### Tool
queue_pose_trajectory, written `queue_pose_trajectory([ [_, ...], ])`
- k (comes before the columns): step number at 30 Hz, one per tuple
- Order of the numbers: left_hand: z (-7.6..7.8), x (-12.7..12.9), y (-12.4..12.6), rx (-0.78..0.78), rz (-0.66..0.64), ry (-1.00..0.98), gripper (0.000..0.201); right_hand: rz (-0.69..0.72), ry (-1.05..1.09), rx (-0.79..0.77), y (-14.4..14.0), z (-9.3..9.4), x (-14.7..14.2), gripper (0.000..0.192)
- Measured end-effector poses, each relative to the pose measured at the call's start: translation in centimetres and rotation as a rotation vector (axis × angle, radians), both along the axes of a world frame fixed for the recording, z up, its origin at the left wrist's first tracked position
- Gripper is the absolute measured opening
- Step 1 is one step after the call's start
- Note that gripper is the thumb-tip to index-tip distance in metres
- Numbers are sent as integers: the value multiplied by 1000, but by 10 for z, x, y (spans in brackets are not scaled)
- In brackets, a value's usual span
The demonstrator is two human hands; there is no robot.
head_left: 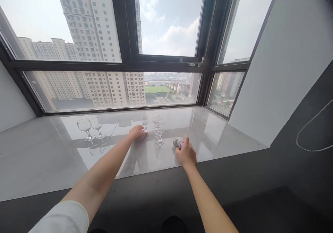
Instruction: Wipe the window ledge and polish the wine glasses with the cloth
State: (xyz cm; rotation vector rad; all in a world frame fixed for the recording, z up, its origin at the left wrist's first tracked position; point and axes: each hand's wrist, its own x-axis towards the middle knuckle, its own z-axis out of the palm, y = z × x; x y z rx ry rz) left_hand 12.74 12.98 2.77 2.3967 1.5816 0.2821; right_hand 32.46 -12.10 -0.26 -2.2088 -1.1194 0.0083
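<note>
My left hand (137,132) reaches over the glossy window sill with its fingers closed at the stem and foot of a clear wine glass (145,120), which stands upright. Just right of that glass, a small group of similar stemmed glasses (159,133) stands close together. Nearer the sill's front edge, my right hand (186,152) is closed around a bunched grey cloth (177,142). The cloth bulges out on the left side of the fingers, and one finger points upward.
Two more stemmed glasses (87,129) stand side by side on the left of the sill (41,156). Behind runs a dark window frame (166,67) with a latch (191,64). A white wall (273,69) bounds the right, where a beaded cord (309,149) hangs.
</note>
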Motion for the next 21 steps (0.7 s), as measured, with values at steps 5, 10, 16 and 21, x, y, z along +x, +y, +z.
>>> queue_pose_trajectory([
  [5, 4, -31, -14, 121, -49, 77, 44, -5, -4, -19, 1, 1, -1, 68],
  [10, 10, -75, -18, 410, -160, 170, 20, -2, -18, -15, 1, 0, 0, 65],
  [16, 17, -147, -16, 395, -74, 243, 20, 2, -25, -21, 0, -4, 0, 61],
  [21, 14, -190, -19, 323, 108, 252, 26, -19, -43, -26, 0, -6, 0, 60],
])
